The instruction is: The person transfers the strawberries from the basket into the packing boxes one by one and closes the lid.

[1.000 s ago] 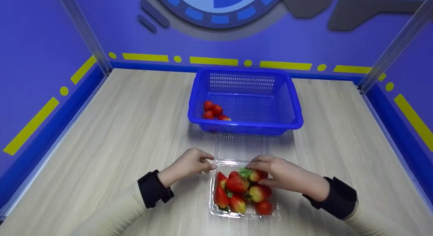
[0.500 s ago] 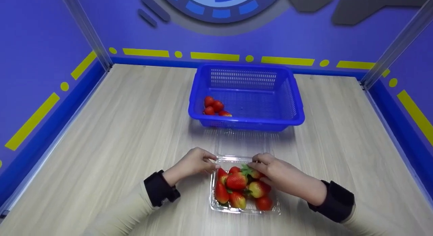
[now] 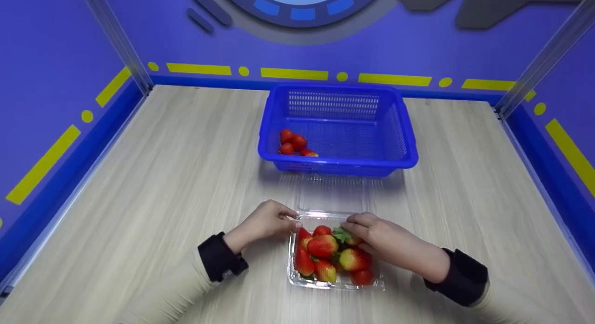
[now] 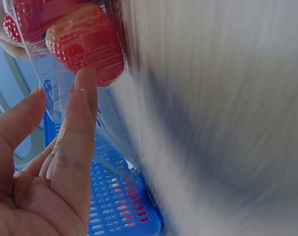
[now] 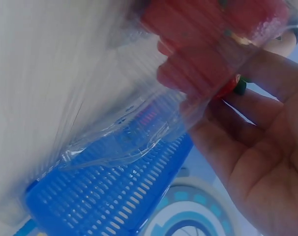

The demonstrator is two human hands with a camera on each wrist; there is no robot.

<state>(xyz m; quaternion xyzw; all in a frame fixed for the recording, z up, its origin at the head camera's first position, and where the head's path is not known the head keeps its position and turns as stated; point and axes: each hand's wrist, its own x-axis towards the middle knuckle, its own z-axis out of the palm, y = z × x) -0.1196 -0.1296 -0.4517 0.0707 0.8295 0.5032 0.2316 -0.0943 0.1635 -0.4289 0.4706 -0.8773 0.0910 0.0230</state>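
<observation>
At the desk (image 3: 195, 156), your left hand (image 3: 267, 221) pinches a clear container (image 3: 343, 281) near its far left corner while your right hand (image 3: 390, 240), fingers curled, grips a leafy strawberry (image 3: 354, 241) inside, among other strawberries (image 3: 323, 246), before a blue basket (image 3: 339, 162) holding four visible berries (image 3: 299, 142).

Yellow-patched red strawberries (image 3: 322, 246), green leaves (image 3: 341, 235), blue basket (image 3: 338, 162), pale wood-grained table (image 3: 200, 152), blue-violet wall (image 3: 158, 45) with yellow dashes (image 3: 294, 74)

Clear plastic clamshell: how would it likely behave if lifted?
The clear plastic clamshell would probably flex, since it looks thin. Its open lid might swing, and the loosely piled strawberries could roll or spill.
</observation>
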